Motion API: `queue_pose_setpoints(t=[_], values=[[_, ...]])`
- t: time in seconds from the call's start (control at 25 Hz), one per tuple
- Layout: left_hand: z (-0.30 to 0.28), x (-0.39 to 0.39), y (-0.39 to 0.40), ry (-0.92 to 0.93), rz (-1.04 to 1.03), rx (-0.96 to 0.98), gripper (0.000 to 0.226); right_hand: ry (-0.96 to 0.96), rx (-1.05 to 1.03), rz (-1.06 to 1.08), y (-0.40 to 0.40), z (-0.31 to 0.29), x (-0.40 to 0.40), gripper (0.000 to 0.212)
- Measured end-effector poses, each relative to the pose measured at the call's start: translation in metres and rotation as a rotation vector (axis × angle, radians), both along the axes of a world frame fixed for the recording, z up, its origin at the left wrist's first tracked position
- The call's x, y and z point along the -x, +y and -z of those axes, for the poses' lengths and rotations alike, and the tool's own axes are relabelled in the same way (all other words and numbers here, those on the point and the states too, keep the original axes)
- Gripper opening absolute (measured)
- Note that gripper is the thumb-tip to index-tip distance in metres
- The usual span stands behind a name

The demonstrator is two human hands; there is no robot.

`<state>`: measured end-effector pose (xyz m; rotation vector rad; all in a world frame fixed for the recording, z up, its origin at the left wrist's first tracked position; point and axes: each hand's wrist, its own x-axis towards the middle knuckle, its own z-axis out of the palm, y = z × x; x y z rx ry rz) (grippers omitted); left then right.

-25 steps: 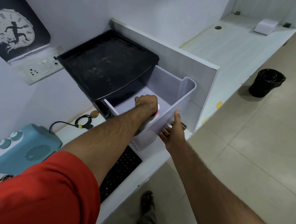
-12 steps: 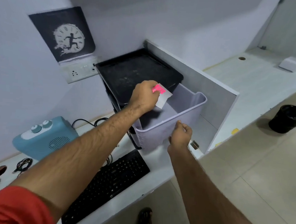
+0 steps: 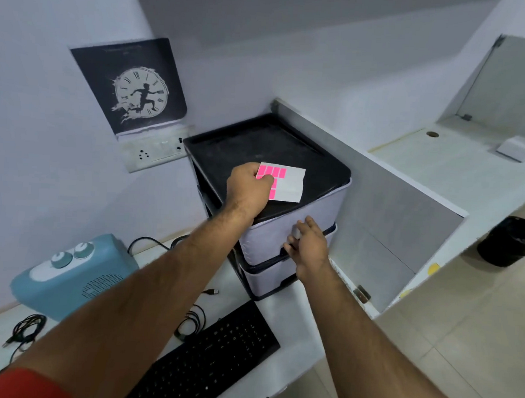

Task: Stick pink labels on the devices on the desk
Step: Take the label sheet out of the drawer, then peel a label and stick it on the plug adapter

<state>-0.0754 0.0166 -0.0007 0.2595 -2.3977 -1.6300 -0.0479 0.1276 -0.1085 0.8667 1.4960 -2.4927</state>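
Currently, your left hand point(image 3: 249, 187) pinches the label sheet point(image 3: 282, 184) between thumb and fingers and holds it over the black top of the drawer unit point(image 3: 303, 164). The sheet is white backing paper with a row of pink labels point(image 3: 272, 171) along its upper edge and a few more running down its left side, partly hidden under your fingers. Your right hand point(image 3: 309, 248) rests against the front of the upper grey drawer point(image 3: 268, 239), fingers relaxed and extended, gripping nothing. Both drawers sit flush in the unit.

On the desk point(image 3: 285, 311), to the left of the drawer unit, stands a blue device point(image 3: 75, 275) with two round knobs and a speaker grille. A black keyboard point(image 3: 214, 356) lies near the front edge, below your forearms. Loose black cables point(image 3: 192, 320) lie between the keyboard and the blue device. No pink label is visible on either device. A clock poster point(image 3: 133, 86) hangs on the wall above a socket plate point(image 3: 153, 152).
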Motion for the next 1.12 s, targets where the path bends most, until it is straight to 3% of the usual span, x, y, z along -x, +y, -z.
queue_pose_setpoints(t=[0.2, 0.4, 0.48, 0.68, 0.84, 1.04, 1.12], values=[[0.007, 0.003, -0.019, -0.042, 0.035, -0.059, 0.014, 0.005, -0.038, -0.016, -0.008, -0.007, 0.002, 0.053], [0.0, -0.039, -0.035, -0.017, 0.015, -0.135, 0.014, 0.004, 0.005, 0.054, -0.019, -0.019, -0.03, 0.014], [-0.003, -0.072, -0.042, -0.011, -0.018, -0.132, 0.014, 0.026, 0.007, 0.035, -0.024, -0.024, -0.056, 0.016], [0.013, -0.184, -0.075, -0.032, -0.106, -0.119, 0.018, 0.183, -0.02, -0.179, -0.044, -0.027, -0.148, 0.02], [0.035, -0.282, -0.116, -0.165, -0.165, -0.065, 0.024, 0.3, -0.111, -0.375, -0.085, -0.018, -0.223, 0.017], [0.05, -0.38, -0.189, -0.273, -0.194, -0.029, 0.016, 0.425, -0.32, -0.67, -0.153, -0.004, -0.296, 0.037], [0.056, -0.42, -0.221, -0.288, -0.212, -0.005, 0.018, 0.458, -0.349, -0.785, -0.187, 0.004, -0.319, 0.035]])
